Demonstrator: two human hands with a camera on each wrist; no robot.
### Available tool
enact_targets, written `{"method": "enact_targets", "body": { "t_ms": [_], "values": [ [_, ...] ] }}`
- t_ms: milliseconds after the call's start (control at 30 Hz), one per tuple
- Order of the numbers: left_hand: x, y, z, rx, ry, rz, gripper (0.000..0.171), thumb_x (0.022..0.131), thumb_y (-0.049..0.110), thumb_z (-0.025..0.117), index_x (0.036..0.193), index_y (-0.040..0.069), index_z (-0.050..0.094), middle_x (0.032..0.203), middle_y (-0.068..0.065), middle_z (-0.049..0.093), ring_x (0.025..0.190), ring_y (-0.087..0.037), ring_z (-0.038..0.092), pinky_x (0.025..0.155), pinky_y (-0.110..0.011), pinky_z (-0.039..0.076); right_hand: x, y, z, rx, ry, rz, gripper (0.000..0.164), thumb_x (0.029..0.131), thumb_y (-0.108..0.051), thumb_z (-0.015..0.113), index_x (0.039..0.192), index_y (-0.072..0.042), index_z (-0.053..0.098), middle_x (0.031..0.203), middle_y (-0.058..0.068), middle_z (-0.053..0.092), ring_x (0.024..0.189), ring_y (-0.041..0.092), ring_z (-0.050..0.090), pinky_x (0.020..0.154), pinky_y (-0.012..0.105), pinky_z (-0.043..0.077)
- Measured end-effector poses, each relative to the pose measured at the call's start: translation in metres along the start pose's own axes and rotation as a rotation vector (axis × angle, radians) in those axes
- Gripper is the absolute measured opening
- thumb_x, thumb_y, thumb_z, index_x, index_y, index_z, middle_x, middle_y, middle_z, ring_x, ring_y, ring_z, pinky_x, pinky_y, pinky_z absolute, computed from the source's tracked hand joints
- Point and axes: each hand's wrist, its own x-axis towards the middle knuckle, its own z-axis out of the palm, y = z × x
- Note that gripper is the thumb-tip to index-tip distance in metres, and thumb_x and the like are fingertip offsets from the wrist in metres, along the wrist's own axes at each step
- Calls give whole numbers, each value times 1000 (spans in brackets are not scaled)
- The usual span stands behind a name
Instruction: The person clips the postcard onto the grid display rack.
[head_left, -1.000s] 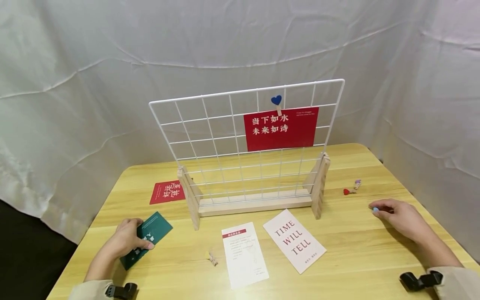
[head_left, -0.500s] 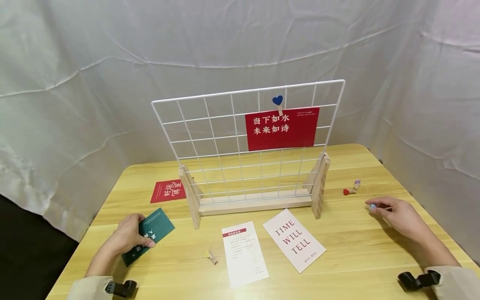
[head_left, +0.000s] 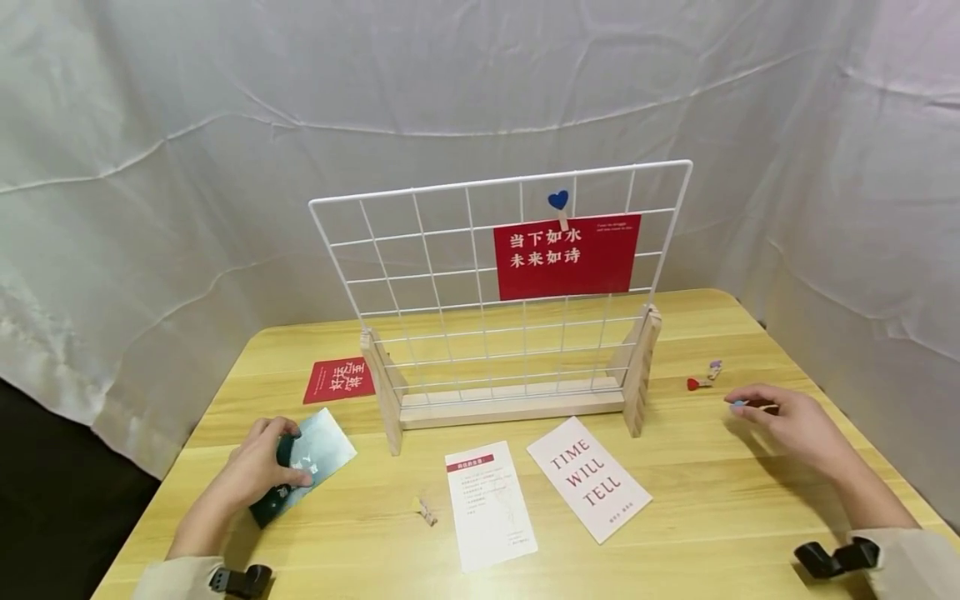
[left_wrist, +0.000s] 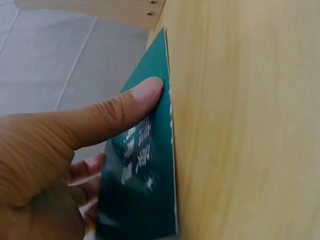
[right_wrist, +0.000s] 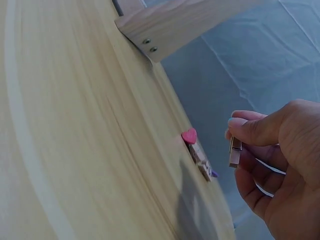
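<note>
Green card (left_wrist: 147, 167) | pinched, jutting beyond left hand (head_left: 261, 465) | clothespin (right_wrist: 235, 152) | pinched in right hand (head_left: 791, 427)

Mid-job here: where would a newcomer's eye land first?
Probably on the red card clipped to the right side of the white grid, below a blue heart. Next, perhaps, the green card in the left hand, then the small peg pinched by the right hand.
</note>
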Motion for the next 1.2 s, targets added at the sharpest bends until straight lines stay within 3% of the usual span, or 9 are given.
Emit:
{"method": "enact_targets", "body": {
  "t_ms": [233, 500, 767, 1000, 1200],
  "values": [
    [0, 5, -4, -4, 8, 16, 62, 71, 34, 88, 113, -1, 58, 118, -27, 49, 98, -38, 48, 83, -54, 45, 1, -12, 2, 13, -41, -7, 21, 97, -24, 63, 110, -9, 71, 106, 13, 69, 84, 2, 56, 66, 23, 48],
    [-4, 14, -10, 14, 34, 124, 42, 82, 14, 79, 117, -2, 63, 124, -29, 52, 106, -43, 54, 89, -60, 47, 6, -21, 3, -3, -50, -29, 21, 97, -24, 64, 111, -9, 71, 106, 13, 69, 87, 16, 60, 68, 24, 49],
    [-8, 27, -20, -46, 22, 234, 41, 84, -3, 73, 122, -2, 60, 127, -23, 52, 101, -39, 58, 78, -47, 55, 10, -29, 3, 10, -23, -85, 16, 94, -19, 68, 108, -12, 72, 107, 13, 69, 84, 2, 57, 67, 22, 48],
    [-8, 32, -26, -121, 28, 232, 37, 89, 0, 69, 125, 1, 60, 127, -22, 54, 101, -38, 58, 80, -49, 55, 14, -39, 0, 28, -5, -107, 15, 93, -17, 69, 107, -11, 73, 109, 16, 69, 84, -5, 54, 66, 18, 47],
    [-8, 34, -29, -138, 111, 161, 25, 97, 11, 62, 121, 4, 66, 115, -18, 64, 88, -26, 63, 64, -31, 54, 17, -49, -4, 27, 17, -140, 14, 93, -17, 69, 106, -15, 73, 119, 23, 65, 97, -17, 43, 68, 15, 46]
  ]
}}
